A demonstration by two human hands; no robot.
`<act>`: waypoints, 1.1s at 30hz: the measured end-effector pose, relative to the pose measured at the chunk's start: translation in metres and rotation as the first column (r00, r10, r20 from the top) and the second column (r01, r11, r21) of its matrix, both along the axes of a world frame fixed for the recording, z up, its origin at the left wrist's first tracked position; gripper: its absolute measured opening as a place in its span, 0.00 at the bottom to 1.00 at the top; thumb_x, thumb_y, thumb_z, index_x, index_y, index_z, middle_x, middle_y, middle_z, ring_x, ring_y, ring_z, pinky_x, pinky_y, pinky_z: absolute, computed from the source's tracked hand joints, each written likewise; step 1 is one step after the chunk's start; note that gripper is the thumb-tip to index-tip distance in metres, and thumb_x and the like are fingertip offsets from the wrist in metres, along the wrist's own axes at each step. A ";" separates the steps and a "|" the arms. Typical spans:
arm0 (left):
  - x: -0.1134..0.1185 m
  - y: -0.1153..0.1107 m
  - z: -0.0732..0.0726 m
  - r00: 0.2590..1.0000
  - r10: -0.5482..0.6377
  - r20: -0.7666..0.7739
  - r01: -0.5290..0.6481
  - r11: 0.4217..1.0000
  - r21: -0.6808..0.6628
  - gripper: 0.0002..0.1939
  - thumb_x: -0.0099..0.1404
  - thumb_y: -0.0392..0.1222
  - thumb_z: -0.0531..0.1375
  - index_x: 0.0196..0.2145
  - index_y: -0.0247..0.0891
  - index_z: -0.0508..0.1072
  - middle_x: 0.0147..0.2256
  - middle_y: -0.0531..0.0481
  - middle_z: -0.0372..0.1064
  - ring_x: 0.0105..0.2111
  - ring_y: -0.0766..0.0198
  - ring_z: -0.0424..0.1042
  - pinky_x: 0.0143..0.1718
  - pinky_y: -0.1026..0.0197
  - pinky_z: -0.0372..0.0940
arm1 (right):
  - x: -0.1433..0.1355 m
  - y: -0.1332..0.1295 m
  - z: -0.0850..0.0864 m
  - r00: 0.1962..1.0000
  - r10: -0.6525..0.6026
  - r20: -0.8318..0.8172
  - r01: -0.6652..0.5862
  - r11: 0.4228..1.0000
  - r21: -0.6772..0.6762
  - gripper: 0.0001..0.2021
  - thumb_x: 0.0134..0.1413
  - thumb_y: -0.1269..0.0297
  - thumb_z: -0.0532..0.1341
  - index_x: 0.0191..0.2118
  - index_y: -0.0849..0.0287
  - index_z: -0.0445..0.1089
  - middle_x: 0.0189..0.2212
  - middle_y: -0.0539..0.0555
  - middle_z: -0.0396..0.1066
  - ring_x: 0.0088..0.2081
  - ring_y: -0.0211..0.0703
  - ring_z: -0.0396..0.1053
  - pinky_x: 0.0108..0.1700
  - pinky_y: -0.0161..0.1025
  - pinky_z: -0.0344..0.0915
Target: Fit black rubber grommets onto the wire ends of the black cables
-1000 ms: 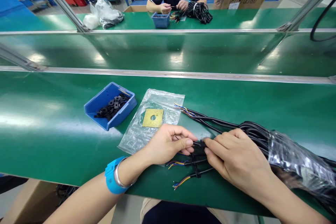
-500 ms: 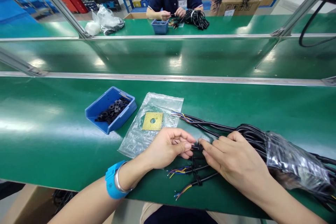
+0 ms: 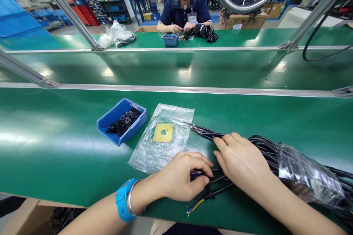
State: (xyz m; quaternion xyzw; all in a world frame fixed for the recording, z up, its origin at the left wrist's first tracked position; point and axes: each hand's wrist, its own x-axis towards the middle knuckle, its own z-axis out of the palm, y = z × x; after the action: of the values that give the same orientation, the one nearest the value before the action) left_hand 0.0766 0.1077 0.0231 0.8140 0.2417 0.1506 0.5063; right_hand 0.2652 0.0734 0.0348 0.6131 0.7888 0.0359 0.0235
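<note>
Black cables (image 3: 264, 147) look glossy, their ends splitting into thin coloured wires (image 3: 197, 205)

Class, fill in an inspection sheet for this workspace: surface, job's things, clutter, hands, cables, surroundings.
Surface: green bench, glossy.
Job's things: blue bin holding small black parts.
Clutter: clear plastic bag; yellow plate on or in it.
Hands: left hand over black cables, thumb and fingers apart; right hand also over cables, grip unclear.
Cables: coloured wire ends; bundle in clear wrap.
Surroundings: co-worker opposite; metal post.
</note>
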 end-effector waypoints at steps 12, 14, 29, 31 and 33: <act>-0.001 0.005 -0.007 0.972 0.233 -0.023 -0.231 0.934 -0.271 0.12 0.63 0.40 0.58 0.44 0.35 0.68 0.45 0.42 0.68 0.44 0.60 0.71 0.47 0.57 0.68 | 0.000 0.000 0.004 0.979 0.115 -0.170 -0.101 0.991 0.091 0.06 0.52 0.74 0.54 0.28 0.57 0.65 0.26 0.53 0.62 0.33 0.47 0.58 0.35 0.42 0.50; -0.001 0.007 -0.007 0.960 0.280 0.029 -0.251 0.897 -0.363 0.14 0.61 0.40 0.60 0.45 0.36 0.67 0.43 0.45 0.69 0.40 0.62 0.73 0.44 0.58 0.69 | 0.000 -0.003 0.003 0.945 0.180 -0.272 -0.148 0.980 0.137 0.08 0.54 0.74 0.52 0.29 0.58 0.65 0.26 0.53 0.62 0.32 0.45 0.57 0.35 0.41 0.50; -0.018 0.020 0.020 0.978 0.199 0.064 -0.144 0.864 -0.482 0.19 0.56 0.52 0.63 0.36 0.32 0.78 0.29 0.43 0.76 0.27 0.62 0.74 0.32 0.60 0.69 | 0.010 -0.011 -0.009 0.818 0.459 -0.347 -0.360 0.878 0.315 0.12 0.63 0.75 0.47 0.41 0.59 0.67 0.26 0.50 0.63 0.27 0.40 0.58 0.33 0.39 0.51; -0.036 0.030 0.039 0.980 0.196 0.014 -0.191 0.969 -0.159 0.15 0.60 0.48 0.61 0.38 0.34 0.78 0.33 0.43 0.77 0.33 0.60 0.74 0.37 0.60 0.68 | 0.011 -0.011 -0.009 0.804 0.475 -0.357 -0.355 0.866 0.352 0.11 0.63 0.73 0.48 0.42 0.60 0.66 0.29 0.52 0.66 0.28 0.40 0.61 0.34 0.39 0.54; -0.063 0.045 0.056 0.946 0.317 -0.065 -0.310 0.945 0.099 0.13 0.61 0.45 0.59 0.39 0.36 0.78 0.36 0.45 0.77 0.36 0.60 0.74 0.40 0.61 0.67 | 0.010 -0.012 -0.007 0.786 0.486 -0.382 -0.347 0.858 0.378 0.09 0.64 0.71 0.49 0.41 0.60 0.66 0.32 0.54 0.68 0.31 0.41 0.64 0.36 0.40 0.57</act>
State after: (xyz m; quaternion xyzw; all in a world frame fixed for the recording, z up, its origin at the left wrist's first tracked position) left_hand 0.0141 0.1528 0.0786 0.7918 0.3815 0.2070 0.4296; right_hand 0.2755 0.0617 0.0280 0.4085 0.8738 0.0066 -0.2636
